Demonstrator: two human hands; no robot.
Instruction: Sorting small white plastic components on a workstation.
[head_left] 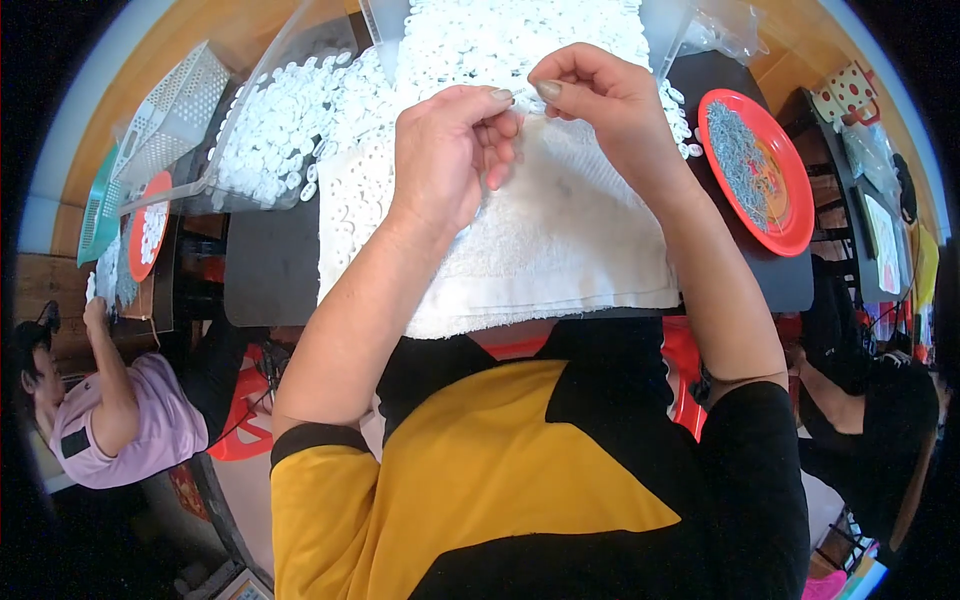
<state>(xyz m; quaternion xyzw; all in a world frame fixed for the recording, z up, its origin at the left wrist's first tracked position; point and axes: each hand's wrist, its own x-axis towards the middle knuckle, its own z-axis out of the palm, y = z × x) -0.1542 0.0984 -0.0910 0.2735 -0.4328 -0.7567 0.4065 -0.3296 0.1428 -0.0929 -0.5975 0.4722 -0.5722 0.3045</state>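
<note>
My left hand [450, 150] is raised over a white towel [560, 240], thumb and forefinger pinched together, the other fingers curled. Just to its right, my right hand [610, 105] also pinches with thumb and forefinger, its tips close to the left thumb. Whatever is between the fingertips is too small and washed out to make out. Behind both hands spreads a heap of small white oval pieces [500, 45], and more lie along the towel's left side. A red plate [797, 215] of thin grey metal pieces [735, 150] stands to the right.
A clear plastic bin [190, 195] of white pieces lies at the left on the dark table [265, 265]. Beyond it are a white perforated basket [165, 110] and a green tray [98, 210]. One person [130, 420] sits at left, another [880, 430] at right.
</note>
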